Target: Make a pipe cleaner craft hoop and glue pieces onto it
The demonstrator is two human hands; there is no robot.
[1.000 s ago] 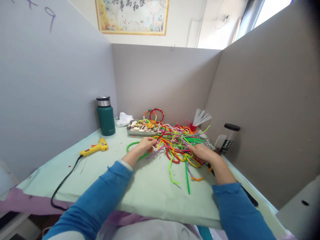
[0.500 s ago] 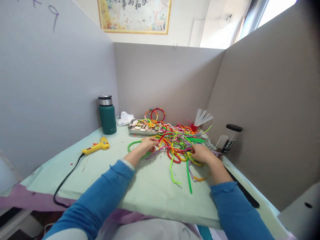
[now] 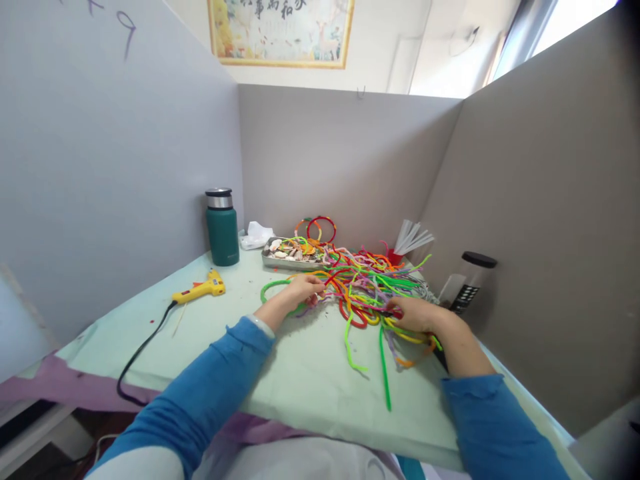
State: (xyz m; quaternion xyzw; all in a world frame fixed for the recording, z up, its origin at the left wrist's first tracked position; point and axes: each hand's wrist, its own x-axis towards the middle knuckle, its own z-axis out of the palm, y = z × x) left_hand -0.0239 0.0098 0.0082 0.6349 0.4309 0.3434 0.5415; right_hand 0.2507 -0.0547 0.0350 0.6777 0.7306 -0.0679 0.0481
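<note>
My left hand [image 3: 305,291] is closed in a pinch at the left side of a loose heap of fuzzy pipe cleaners [image 3: 365,283]. A red pipe cleaner [image 3: 332,277] runs out from between its fingertips. A green pipe cleaner [image 3: 271,288] curves on the table just behind that hand. At the heap's right front, my right hand [image 3: 413,315] reaches palm down with curled fingers among the strands. Its fingertips are partly hidden, and what they grip I cannot make out. Lime and green strands [image 3: 385,370] trail toward me between the hands.
A metal tray [image 3: 280,264] of shells stands behind the heap, with wound rings [image 3: 321,230] behind it. White glue sticks [image 3: 413,238] stand in a red holder. A green bottle [image 3: 223,230] and yellow glue gun [image 3: 200,290] are left; a black-lidded container [image 3: 473,283] is right.
My right hand has moved right and slightly toward me along the heap, and its forearm now covers most of a black strip at the table's right. The view has shifted a little.
</note>
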